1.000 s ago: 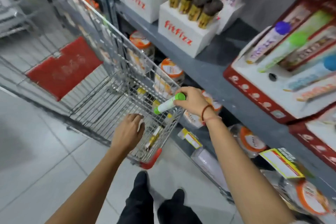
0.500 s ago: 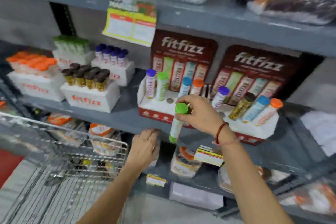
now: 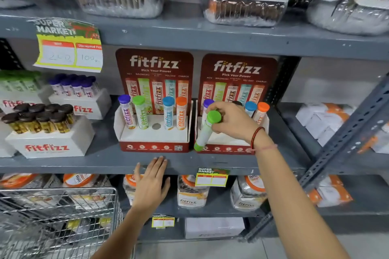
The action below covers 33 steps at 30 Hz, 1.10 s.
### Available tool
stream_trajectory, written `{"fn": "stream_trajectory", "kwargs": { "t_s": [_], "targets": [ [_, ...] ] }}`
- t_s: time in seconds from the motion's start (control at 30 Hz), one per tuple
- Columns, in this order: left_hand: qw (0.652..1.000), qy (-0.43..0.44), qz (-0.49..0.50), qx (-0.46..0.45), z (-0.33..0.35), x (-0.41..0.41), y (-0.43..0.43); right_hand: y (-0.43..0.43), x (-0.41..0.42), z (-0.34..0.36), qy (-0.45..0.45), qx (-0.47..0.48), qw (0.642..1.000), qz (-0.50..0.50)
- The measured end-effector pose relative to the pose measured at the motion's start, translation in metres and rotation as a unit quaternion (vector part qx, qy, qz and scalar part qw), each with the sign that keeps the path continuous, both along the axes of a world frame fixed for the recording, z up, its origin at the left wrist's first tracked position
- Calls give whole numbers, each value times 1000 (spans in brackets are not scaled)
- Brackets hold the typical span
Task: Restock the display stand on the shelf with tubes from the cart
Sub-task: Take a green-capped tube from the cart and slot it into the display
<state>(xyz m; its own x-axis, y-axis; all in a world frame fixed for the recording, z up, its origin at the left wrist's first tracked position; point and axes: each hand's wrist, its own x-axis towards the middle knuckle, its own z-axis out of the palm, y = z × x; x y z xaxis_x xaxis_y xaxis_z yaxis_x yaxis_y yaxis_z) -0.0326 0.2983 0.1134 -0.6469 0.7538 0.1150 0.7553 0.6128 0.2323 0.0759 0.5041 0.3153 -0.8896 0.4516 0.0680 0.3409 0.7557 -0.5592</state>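
- The shelf (image 3: 105, 161) is grey steel and carries two red display stands side by side at its middle tier; the wire cart (image 3: 56, 216) stands at lower left, in front of the lower tiers.
- The right display stand (image 3: 223, 148) is the target, judged from the hand position. It shows a purple-capped tube at its left end and blue- and orange-capped tubes toward its right end. A dark cap is partly hidden behind the hand.
- The left display stand (image 3: 153, 139) holds purple-, green-, blue- and orange-capped tubes, with one open hole (image 3: 156, 126) at centre.
- The right hand (image 3: 233, 121) grasps the green-capped tube (image 3: 207, 132) at its cap end, fingers closed around the cap and upper body.
- The left hand (image 3: 150, 183) is released, palm flat, fingertips touching the front edge of the shelf. It holds nothing.
- Tube location: in the air, in front of the right display stand's left portion, not yet seated. Its foot overlaps the stand's red front panel.
- Key relation: the tube's long axis is tilted, cap up and to the right, foot down and to the left. The free slot presumably lies just right of the purple-capped tube, but the hand hides it.
- Next move, as a judgement: raise the foot above the white deck, bring the axis upright, then lower it into the slot.
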Motion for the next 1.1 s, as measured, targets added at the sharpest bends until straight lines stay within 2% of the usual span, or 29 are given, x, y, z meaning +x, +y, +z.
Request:
{"fn": "stream_trajectory", "kwargs": {
  "t_s": [0.13, 0.33, 0.47, 0.9, 1.1],
  "targets": [
    [1000, -4, -18, 2, 0, 5, 8, 9, 0, 1, 4, -23, 999, -33],
    [998, 9, -58, 4, 1, 5, 18, 17, 5, 6, 27, 48, 995, -84],
    [998, 12, -66, 5, 3, 4, 15, 24, 7, 5, 14, 48, 995, -87],
    [996, 47, -78, 23, -8, -1, 15, 47, -22, 6, 63, 120, 980, -145],
    [994, 58, -79, 54, -15, -3, 17, 52, -36, 3, 43, 122, 980, -153]
  ]
}}
